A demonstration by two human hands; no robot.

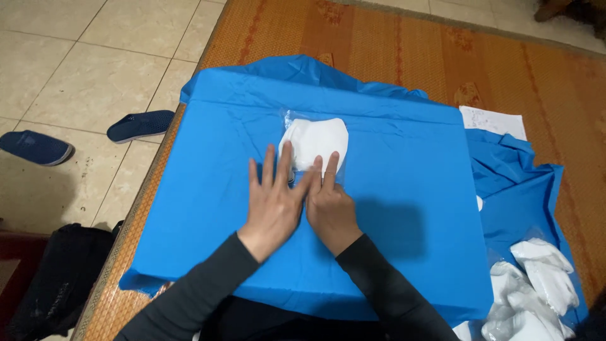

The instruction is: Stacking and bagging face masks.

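Pressing both palms flat, the person kept the left hand (273,203) and right hand (329,205) side by side, fingers spread open, fingertips on the near edge of a white folded item in a clear bag (314,146), possibly a glove. It lay at the middle of the blue cloth (404,208). Even, outward pressure seemed the way to flatten it without creasing.
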